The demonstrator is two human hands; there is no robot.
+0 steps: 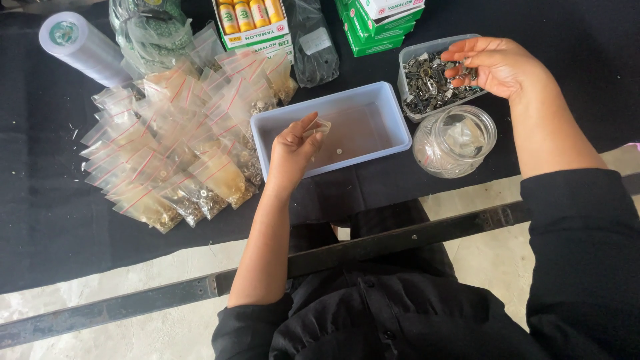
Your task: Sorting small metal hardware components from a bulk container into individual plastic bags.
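The left hand pinches a small bag, light and limp, by its edge over the tray, while the right hand, fingers curled, picks hard metal bits from their tub.

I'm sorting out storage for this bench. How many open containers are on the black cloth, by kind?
Rectangular pale blue plastic tub, under the left hand: 1
Clear plastic box of metal parts, under the right hand: 1
Round clear glass jar: 1
Total: 3
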